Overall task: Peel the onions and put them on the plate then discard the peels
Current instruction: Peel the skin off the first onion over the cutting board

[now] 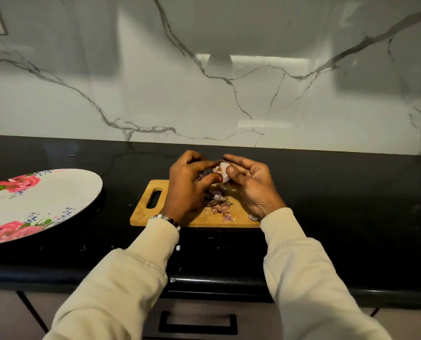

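A small pale purple onion point(222, 169) is held between both hands above the far edge of a wooden cutting board point(155, 217). My left hand point(188, 186) pinches it with thumb and fingers from the left. My right hand point(250, 185) cups it from the right, thumb on its surface. Loose purple peels point(219, 203) lie on the board below the hands. A white plate with pink roses point(57, 192) lies flat on the counter at the left, with nothing on its visible part.
The black countertop point(339, 217) runs wall to wall, with a marble backsplash point(229, 94) behind it. A drawer with a black handle point(198, 325) sits under the counter's front edge. Small peel scraps dot the counter near the board.
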